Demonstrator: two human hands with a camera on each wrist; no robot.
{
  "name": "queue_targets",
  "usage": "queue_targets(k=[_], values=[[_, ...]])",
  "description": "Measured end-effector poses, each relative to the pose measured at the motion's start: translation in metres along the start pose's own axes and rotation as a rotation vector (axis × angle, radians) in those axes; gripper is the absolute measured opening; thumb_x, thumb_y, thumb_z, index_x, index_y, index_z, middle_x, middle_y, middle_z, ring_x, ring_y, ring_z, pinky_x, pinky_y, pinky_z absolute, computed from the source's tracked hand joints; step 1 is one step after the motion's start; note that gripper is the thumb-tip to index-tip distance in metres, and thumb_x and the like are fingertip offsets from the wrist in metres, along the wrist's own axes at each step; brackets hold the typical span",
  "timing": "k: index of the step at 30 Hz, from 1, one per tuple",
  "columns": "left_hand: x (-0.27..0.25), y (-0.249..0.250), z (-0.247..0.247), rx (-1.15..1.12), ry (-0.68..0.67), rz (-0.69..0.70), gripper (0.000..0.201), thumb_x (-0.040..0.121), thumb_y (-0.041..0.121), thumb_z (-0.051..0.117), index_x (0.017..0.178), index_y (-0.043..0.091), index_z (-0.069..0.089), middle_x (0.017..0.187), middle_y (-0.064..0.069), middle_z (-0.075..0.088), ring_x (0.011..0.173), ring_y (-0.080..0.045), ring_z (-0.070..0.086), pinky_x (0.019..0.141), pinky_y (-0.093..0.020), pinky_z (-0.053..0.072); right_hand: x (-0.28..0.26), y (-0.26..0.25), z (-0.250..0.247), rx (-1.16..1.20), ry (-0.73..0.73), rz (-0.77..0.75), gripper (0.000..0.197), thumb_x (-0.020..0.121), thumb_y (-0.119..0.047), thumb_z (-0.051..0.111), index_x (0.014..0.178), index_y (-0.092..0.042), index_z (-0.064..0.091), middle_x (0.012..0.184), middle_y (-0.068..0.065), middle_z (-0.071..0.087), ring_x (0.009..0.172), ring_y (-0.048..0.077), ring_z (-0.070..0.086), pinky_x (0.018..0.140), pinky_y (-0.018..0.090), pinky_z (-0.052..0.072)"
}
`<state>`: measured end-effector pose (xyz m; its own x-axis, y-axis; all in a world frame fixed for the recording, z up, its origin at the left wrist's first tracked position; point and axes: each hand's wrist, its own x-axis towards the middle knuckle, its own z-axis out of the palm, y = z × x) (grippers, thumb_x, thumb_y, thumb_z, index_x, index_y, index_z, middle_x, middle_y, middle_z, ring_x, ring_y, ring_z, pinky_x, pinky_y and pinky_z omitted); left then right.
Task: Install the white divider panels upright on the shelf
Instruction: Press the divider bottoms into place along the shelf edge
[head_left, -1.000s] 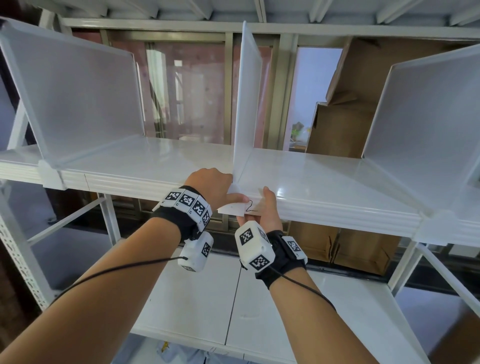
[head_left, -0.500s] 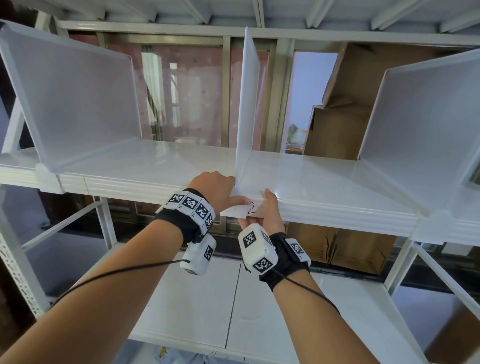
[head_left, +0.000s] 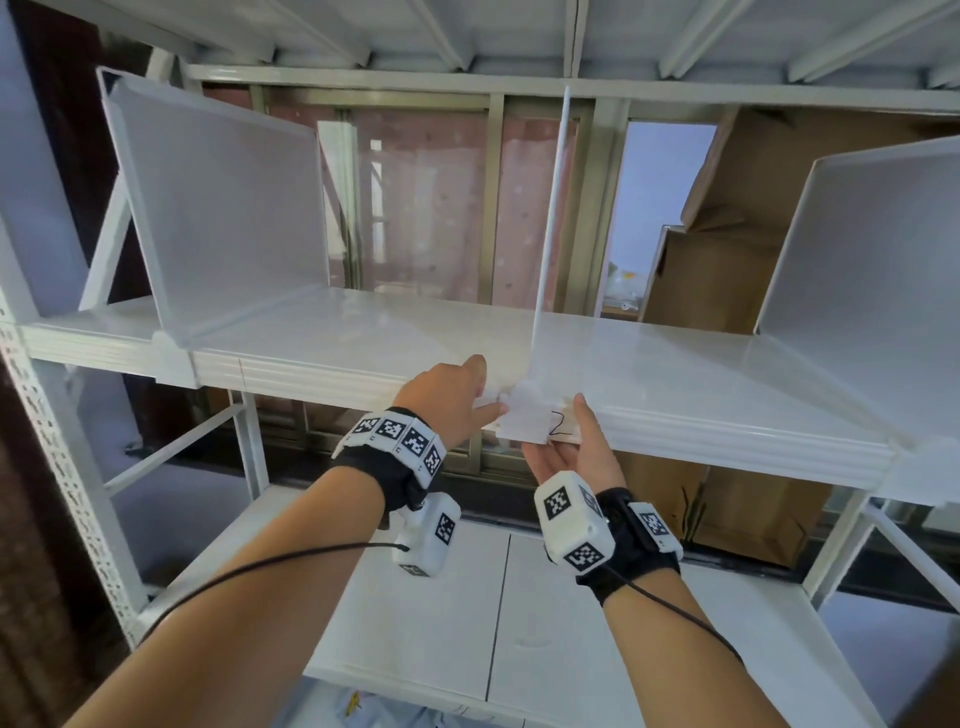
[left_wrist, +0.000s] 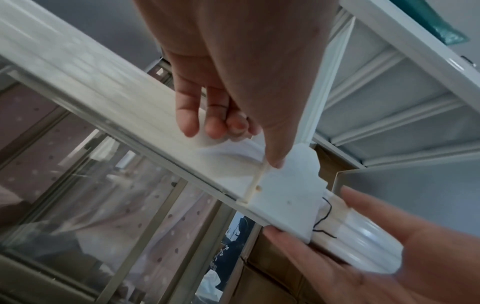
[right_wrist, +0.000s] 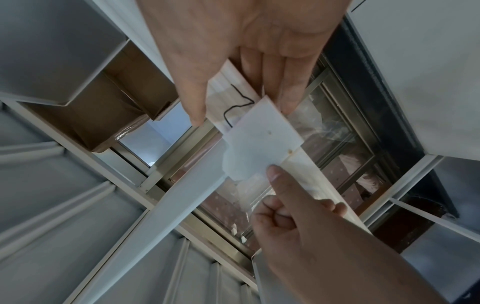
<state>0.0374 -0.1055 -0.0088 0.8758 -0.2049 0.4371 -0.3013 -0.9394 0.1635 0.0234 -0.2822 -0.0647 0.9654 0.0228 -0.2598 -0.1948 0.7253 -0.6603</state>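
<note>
- The middle divider panel (head_left: 550, 218) stands upright on the shelf (head_left: 675, 374), its front clip (head_left: 524, 418) hooked over the shelf lip
- The left hand (head_left: 447, 400) has its fingers curled, with the thumb pressing on the clip
- The right hand (head_left: 576, 449) lies flat and relaxed under the lip, fingers straight, cupping the clip from below
- The panel looks thin, light and stiff; it probably flexes up high, so hold it low, at the clip
- Two other panels, left (head_left: 218, 208) and right (head_left: 872, 260), are already seated

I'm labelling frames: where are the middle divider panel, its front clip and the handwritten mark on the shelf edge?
middle divider panel (head_left: 551, 218), head view, front edge.
front clip (head_left: 524, 423), head view, flat face.
handwritten mark (head_left: 557, 423), head view, black stroke.
</note>
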Motion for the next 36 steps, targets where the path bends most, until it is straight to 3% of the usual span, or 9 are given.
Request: queue_targets(k=[3, 6, 9, 12, 16, 19, 22, 27, 36], values=[[-0.014, -0.015, 0.0, -0.069, 0.007, -0.047, 0.028, 0.09, 0.045, 0.055, 0.087, 0.02, 0.042, 0.07, 0.003, 0.056, 0.06, -0.016, 0.053, 0.053, -0.029, 0.039, -0.005, 0.006, -0.001, -0.088, -0.018, -0.036, 0.057, 0.082, -0.049, 0.076, 0.121, -0.008, 0.066, 0.103, 0.01, 0.079, 0.095, 0.021, 0.077, 0.08, 0.033, 0.061], [-0.026, -0.036, -0.002, -0.145, 0.035, -0.083, 0.021, 0.092, 0.039, 0.054, 0.087, 0.021, 0.043, 0.072, 0.003, 0.059, 0.063, -0.015, 0.056, 0.055, -0.026, 0.042, -0.01, 0.026, 0.003, -0.128, -0.029, -0.048, 0.061, 0.08, -0.05, 0.074, 0.126, -0.011, 0.062, 0.116, 0.008, 0.074, 0.108, 0.022, 0.071, 0.088, 0.035, 0.056], [-0.034, -0.064, 0.001, -0.183, 0.086, -0.131, 0.017, 0.092, 0.036, 0.052, 0.086, 0.022, 0.045, 0.07, 0.004, 0.061, 0.063, -0.014, 0.059, 0.058, -0.027, 0.048, -0.013, 0.054, 0.013, -0.119, -0.059, 0.067, 0.06, 0.078, -0.046, 0.073, 0.127, -0.012, 0.062, 0.124, 0.008, 0.071, 0.113, 0.025, 0.067, 0.094, 0.04, 0.053], [-0.038, -0.087, 0.003, -0.175, 0.11, -0.167, 0.013, 0.091, 0.034, 0.051, 0.085, 0.024, 0.046, 0.07, 0.004, 0.062, 0.064, -0.015, 0.06, 0.064, -0.036, 0.055, -0.019, 0.082, 0.037, -0.103, -0.135, 0.19, 0.041, 0.091, -0.032, 0.067, 0.124, -0.01, 0.062, 0.118, 0.011, 0.072, 0.111, 0.028, 0.066, 0.098, 0.043, 0.05], [-0.04, -0.109, -0.003, -0.18, 0.108, -0.212, 0.011, 0.089, 0.031, 0.051, 0.082, 0.024, 0.047, 0.07, 0.004, 0.061, 0.064, -0.019, 0.06, 0.066, -0.038, 0.055, -0.025, 0.103, 0.088, -0.069, -0.237, 0.292, 0.021, 0.095, -0.02, 0.063, 0.11, -0.006, 0.067, 0.111, 0.015, 0.074, 0.109, 0.029, 0.067, 0.089, 0.04, 0.053], [-0.039, -0.13, -0.015, -0.208, 0.158, -0.305, 0.016, 0.092, 0.031, 0.052, 0.08, 0.021, 0.048, 0.065, 0.003, 0.06, 0.063, -0.019, 0.058, 0.064, -0.037, 0.053, -0.018, 0.109, 0.12, -0.059, -0.289, 0.319, 0.025, 0.094, -0.017, 0.065, 0.115, -0.004, 0.067, 0.11, 0.018, 0.076, 0.105, 0.03, 0.071, 0.08, 0.039, 0.057], [-0.041, -0.152, -0.03, -0.208, 0.225, -0.381, 0.019, 0.093, 0.033, 0.052, 0.081, 0.019, 0.049, 0.063, 0.003, 0.058, 0.061, -0.018, 0.056, 0.061, -0.034, 0.049, -0.015, 0.11, 0.147, -0.054, -0.354, 0.342, 0.028, 0.094, -0.015, 0.065, 0.119, -0.005, 0.064, 0.107, 0.017, 0.077, 0.105, 0.03, 0.073, 0.085, 0.04, 0.058], [-0.046, -0.177, -0.048, -0.089, 0.263, -0.433, 0.008, 0.092, 0.026, 0.049, 0.087, 0.02, 0.047, 0.077, 0.001, 0.062, 0.07, -0.023, 0.059, 0.064, -0.035, 0.049, -0.013, 0.115, 0.185, -0.037, -0.425, 0.337, 0.032, 0.093, -0.015, 0.065, 0.123, -0.005, 0.061, 0.108, 0.017, 0.077, 0.101, 0.031, 0.075, 0.088, 0.041, 0.059], [-0.058, -0.248, -0.061, -0.075, 0.518, -0.564, 0.026, 0.089, 0.038, 0.057, 0.101, 0.021, 0.042, 0.099, 0.004, 0.054, 0.085, -0.018, 0.056, 0.065, -0.033, 0.044, -0.002, 0.148, 0.231, -0.038, -0.404, 0.264, 0.026, 0.093, -0.017, 0.066, 0.117, -0.007, 0.062, 0.108, 0.015, 0.078, 0.099, 0.031, 0.076, 0.091, 0.043, 0.059]])
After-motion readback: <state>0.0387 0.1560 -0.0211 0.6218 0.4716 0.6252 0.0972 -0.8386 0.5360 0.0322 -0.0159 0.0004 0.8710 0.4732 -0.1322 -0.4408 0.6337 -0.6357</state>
